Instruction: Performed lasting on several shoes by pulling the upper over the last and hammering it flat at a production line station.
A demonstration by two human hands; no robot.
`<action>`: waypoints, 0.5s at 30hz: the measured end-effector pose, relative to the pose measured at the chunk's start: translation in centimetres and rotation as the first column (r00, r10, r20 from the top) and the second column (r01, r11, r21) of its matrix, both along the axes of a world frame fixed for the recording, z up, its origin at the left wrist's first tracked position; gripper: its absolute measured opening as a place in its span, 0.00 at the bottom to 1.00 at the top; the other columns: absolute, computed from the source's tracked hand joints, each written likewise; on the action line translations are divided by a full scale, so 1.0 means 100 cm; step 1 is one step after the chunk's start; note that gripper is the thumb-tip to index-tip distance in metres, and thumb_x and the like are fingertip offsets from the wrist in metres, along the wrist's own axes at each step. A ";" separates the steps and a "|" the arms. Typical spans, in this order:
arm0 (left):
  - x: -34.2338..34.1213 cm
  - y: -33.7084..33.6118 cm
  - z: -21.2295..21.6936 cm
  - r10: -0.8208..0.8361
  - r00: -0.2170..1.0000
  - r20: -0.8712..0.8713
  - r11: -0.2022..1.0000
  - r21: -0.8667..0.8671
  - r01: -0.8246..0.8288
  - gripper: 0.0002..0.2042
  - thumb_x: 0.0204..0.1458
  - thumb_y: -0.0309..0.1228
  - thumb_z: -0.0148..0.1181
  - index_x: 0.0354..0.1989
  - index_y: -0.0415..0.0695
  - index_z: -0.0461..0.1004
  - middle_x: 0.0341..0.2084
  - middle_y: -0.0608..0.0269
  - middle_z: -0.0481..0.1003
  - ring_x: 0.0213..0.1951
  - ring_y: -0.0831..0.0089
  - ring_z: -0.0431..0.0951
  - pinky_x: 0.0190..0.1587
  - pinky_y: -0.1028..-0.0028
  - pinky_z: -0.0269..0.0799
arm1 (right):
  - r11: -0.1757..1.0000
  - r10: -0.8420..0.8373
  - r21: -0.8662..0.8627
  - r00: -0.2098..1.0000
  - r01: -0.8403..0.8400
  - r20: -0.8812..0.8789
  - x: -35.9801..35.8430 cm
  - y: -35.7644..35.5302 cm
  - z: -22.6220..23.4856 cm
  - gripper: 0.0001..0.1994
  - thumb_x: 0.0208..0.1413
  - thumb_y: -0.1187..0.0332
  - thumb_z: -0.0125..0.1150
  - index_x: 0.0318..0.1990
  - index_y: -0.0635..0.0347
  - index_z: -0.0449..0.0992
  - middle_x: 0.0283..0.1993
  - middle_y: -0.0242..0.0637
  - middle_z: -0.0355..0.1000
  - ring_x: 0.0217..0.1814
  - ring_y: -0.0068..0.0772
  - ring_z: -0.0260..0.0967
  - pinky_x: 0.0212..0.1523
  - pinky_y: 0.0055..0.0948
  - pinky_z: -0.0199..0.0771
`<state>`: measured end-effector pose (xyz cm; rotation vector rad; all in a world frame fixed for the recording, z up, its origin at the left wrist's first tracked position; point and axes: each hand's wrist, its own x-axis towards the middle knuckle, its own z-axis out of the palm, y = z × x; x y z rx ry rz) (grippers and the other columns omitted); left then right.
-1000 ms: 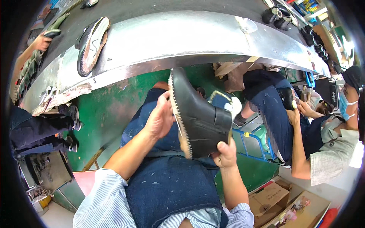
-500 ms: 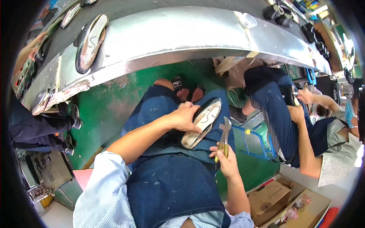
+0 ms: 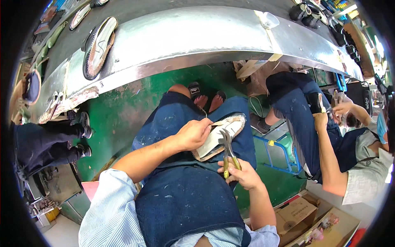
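Left hand [image 3: 193,133] grips the shoe [image 3: 218,138]; right hand [image 3: 242,175] clasps pliers [image 3: 227,150].

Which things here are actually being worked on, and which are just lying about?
In use: shoe on the lap, held by left hand; pliers in right hand.

Lying about: shoe on the conveyor; cardboard boxes; plastic cup.

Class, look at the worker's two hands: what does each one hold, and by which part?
The left hand grips the upturned shoe by its side edge, sole side up on the lap. The right hand holds pliers by the yellow handles, tip at the shoe.
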<state>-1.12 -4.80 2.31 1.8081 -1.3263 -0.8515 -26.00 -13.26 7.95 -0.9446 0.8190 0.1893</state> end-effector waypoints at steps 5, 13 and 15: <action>-0.011 -0.005 0.002 0.016 0.999 0.030 1.000 -0.005 -0.016 0.07 0.60 0.29 0.50 0.41 0.39 0.67 0.22 0.39 0.74 0.29 0.41 0.77 0.29 0.51 0.71 | 0.773 0.119 -0.602 0.978 -0.201 -0.173 0.019 0.007 -0.017 0.12 0.62 0.71 0.53 0.50 0.64 0.73 0.34 0.34 0.78 0.34 0.30 0.76 0.37 0.30 0.75; -0.014 -0.005 -0.006 0.076 0.997 -0.026 0.996 0.048 -0.075 0.08 0.59 0.29 0.52 0.42 0.38 0.68 0.26 0.40 0.75 0.31 0.43 0.78 0.33 0.54 0.73 | 0.873 -0.010 -0.487 1.000 0.015 0.013 0.021 0.001 -0.027 0.09 0.62 0.70 0.53 0.45 0.65 0.75 0.33 0.34 0.76 0.35 0.21 0.72 0.35 0.26 0.72; -0.018 -0.001 -0.008 0.093 0.993 -0.074 0.995 -0.036 -0.096 0.10 0.57 0.29 0.55 0.43 0.38 0.69 0.29 0.43 0.76 0.33 0.46 0.79 0.36 0.57 0.74 | 0.853 0.006 -0.520 0.998 -0.039 -0.064 0.019 0.002 -0.018 0.10 0.62 0.69 0.54 0.45 0.65 0.75 0.33 0.34 0.76 0.35 0.21 0.72 0.36 0.27 0.73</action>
